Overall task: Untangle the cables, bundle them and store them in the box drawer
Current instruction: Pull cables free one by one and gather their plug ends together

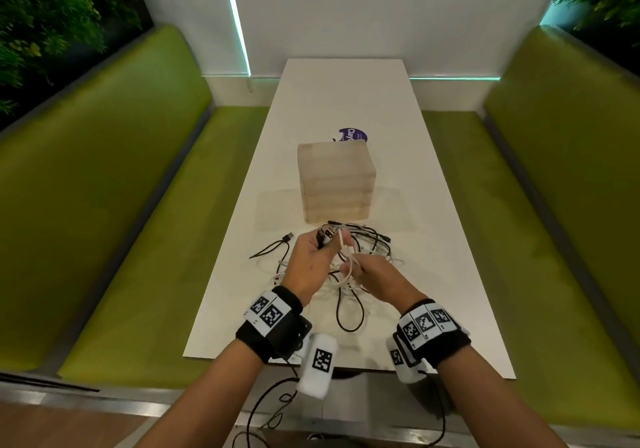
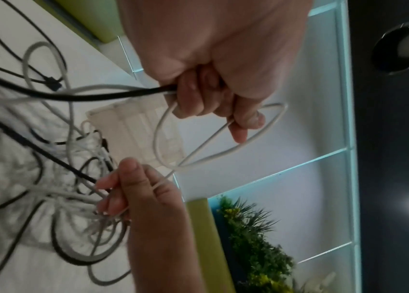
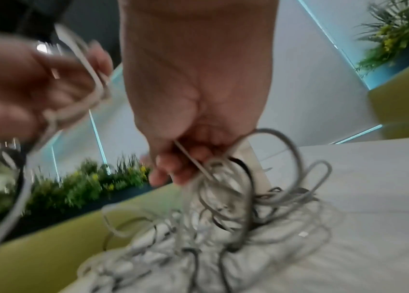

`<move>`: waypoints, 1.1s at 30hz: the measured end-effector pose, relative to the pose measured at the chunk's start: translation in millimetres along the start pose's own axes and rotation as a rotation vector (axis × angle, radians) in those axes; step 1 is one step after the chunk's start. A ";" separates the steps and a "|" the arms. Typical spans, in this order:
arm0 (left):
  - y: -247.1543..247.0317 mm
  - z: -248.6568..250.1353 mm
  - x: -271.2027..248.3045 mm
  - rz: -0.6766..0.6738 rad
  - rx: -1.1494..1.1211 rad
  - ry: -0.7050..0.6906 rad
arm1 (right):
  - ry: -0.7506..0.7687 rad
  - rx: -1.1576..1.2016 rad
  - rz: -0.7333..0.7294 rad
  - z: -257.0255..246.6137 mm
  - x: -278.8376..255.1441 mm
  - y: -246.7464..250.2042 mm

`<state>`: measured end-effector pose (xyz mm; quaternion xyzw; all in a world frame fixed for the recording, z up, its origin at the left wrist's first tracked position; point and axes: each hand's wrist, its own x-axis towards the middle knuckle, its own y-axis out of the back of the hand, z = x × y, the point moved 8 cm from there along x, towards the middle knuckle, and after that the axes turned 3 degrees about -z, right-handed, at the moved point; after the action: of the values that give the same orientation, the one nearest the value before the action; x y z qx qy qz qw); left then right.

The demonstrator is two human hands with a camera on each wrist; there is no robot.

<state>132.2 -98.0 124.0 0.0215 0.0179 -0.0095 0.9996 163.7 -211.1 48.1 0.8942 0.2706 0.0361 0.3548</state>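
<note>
A tangle of black and white cables (image 1: 349, 267) lies on the white table (image 1: 433, 239) in front of a pale box with drawers (image 1: 334, 184). My left hand (image 1: 311, 260) is raised above the tangle, its fingers curled round a white cable (image 2: 213, 156) looped over them and a black cable (image 2: 113, 94) with its plug. My right hand (image 1: 374, 277) sits close to the right of it and pinches the same white cable (image 3: 193, 158) just above the pile (image 3: 223, 218). The white cable runs taut between both hands.
A purple and white round lid (image 1: 351, 134) lies behind the box. Green padded benches (image 1: 121, 205) flank the table on both sides. A loose black cable loop (image 1: 349, 312) trails toward the near table edge. Plants stand behind each bench.
</note>
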 end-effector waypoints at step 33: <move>36.3 13.0 -23.1 -0.121 -0.135 0.039 | 0.107 0.598 -0.150 -84.4 -36.3 5.4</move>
<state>110.3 -61.9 139.3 -0.0469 0.0391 -0.0682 0.9958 113.7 -180.9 119.1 0.9334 0.3526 -0.0243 0.0628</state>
